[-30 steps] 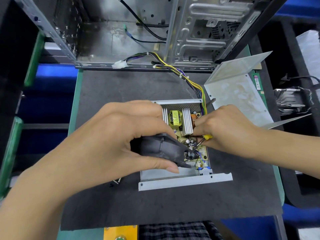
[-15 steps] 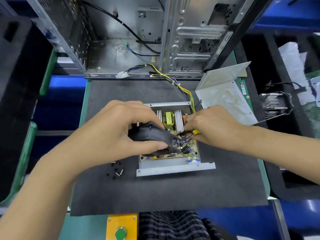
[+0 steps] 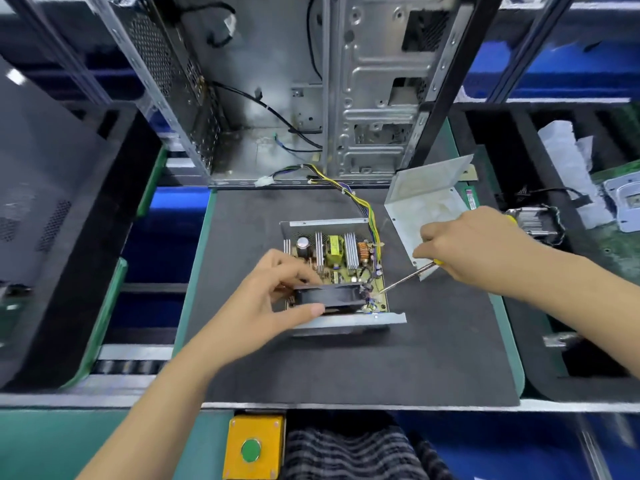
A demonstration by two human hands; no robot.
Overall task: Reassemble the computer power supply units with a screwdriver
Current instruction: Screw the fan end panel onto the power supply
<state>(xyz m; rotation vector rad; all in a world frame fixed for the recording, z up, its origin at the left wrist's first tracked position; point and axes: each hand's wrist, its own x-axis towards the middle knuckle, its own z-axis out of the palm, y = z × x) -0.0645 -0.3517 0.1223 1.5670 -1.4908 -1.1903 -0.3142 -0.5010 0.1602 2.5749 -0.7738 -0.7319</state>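
Two hands are working over the open power supply unit (image 3: 334, 271), which is sitting at the centre of the frame on the dark mat (image 3: 346, 368). The left hand (image 3: 277, 299) is pinching the black fan (image 3: 329, 295) between thumb and curled fingers, holding it on edge along the near side of the circuit board (image 3: 341, 268), just behind the front metal flange. The right hand (image 3: 474, 247) is gripping the yellow-handled screwdriver (image 3: 408, 276), fingers wrapped round the handle, and its shaft is slanting down and left so that the tip is touching the tangle of wires at the board's lower right corner. Compared with half a second ago, the right hand is pulling back toward the right of the frame, away from the board, where before it was crowding close over the fan; the fan is also sitting lower and flatter against the case. That suggests the fan leads are being tucked in with the tip and the fan is nearly seated, so screwing it down is probably coming next. Lying right of the unit, the bent metal cover (image 3: 426, 199) is waiting, and the cable bundle (image 3: 363, 206) is running up to the computer case (image 3: 346, 98).
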